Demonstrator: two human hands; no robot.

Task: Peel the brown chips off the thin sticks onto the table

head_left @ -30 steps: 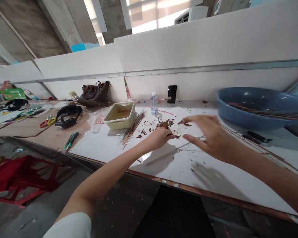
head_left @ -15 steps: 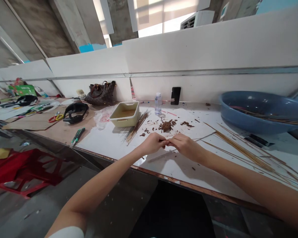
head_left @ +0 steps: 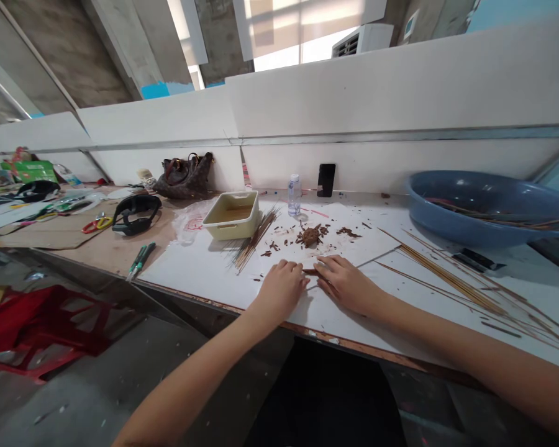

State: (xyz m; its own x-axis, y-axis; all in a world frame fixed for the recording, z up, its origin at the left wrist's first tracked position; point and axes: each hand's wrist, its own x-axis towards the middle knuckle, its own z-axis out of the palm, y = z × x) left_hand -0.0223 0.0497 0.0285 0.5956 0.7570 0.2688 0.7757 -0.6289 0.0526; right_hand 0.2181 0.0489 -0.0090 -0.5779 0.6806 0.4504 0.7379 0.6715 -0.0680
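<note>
A short, thin brown stick (head_left: 310,272) shows in the gap between my two hands, low over the white sheet. It looks like dark paste, but I cannot tell its exact kind. My left hand (head_left: 281,290) has its fingers bent down over the left end. Over the right end my right hand (head_left: 347,284) rests, fingers curved, thumb tucked below. Both ends are hidden under the fingertips. Just beyond my hands sits a crumbly brown lump (head_left: 310,236) with small dark bits (head_left: 348,232) scattered round it.
A cream basin (head_left: 231,231) of brownish liquid stands left, beside a bundle of thin sticks (head_left: 257,239). Behind are a bottle (head_left: 294,195) and a phone (head_left: 326,180). More long sticks (head_left: 451,279) and a blue tub (head_left: 475,217) lie right. Cutters (head_left: 141,261) lie near the front edge.
My hands were raised with fingertips pinched together. Now they are lower and nearer the table edge, slightly apart, with the brown stick visible between them. The view has shifted slightly.
</note>
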